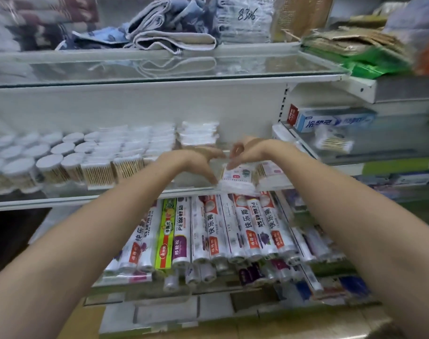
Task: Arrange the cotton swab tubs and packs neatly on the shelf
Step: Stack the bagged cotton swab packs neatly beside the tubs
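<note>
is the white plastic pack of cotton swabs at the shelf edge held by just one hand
No, both the left hand and right hand touch the white plastic pack.

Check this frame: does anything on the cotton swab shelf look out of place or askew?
Yes. The white swab pack under both hands, left hand and right hand, sits tilted and overhangs the glass shelf's front edge. The tubs at left stand in tidy rows.
</note>
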The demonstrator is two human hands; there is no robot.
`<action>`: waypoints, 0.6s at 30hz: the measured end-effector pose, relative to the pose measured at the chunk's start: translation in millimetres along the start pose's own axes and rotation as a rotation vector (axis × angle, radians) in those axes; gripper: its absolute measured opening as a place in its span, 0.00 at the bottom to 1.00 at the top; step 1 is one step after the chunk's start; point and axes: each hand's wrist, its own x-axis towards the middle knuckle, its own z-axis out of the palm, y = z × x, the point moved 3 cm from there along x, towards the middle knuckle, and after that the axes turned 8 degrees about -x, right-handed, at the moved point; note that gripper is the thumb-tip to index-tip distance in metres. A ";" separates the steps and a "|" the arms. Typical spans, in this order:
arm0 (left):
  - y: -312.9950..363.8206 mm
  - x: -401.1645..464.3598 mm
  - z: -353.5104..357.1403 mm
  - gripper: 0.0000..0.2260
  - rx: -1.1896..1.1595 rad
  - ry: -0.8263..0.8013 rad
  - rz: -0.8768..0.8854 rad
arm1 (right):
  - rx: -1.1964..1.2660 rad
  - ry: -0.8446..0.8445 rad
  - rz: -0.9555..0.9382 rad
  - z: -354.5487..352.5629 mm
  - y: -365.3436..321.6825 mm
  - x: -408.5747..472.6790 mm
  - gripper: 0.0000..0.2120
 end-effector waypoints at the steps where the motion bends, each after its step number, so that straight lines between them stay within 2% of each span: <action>1: 1.9 1.7 4.7 0.41 -0.019 -0.005 -0.001 | -0.070 -0.026 0.004 0.3 5.2 -2.9 0.20; 3: 9.5 2.7 13.7 0.39 -0.074 0.023 0.008 | -0.178 -0.044 0.025 4.1 15.2 -4.8 0.30; 7: 12.6 -2.0 20.7 0.30 -0.154 0.131 -0.006 | -0.109 0.031 -0.045 16.0 21.9 -3.9 0.32; 12: 4.3 -19.2 13.2 0.18 -0.144 0.199 -0.050 | -0.154 0.134 -0.137 13.2 18.2 -10.0 0.20; 18: -5.5 -42.1 -2.0 0.10 -0.212 0.340 -0.142 | -0.075 0.218 -0.170 10.1 0.8 -8.8 0.17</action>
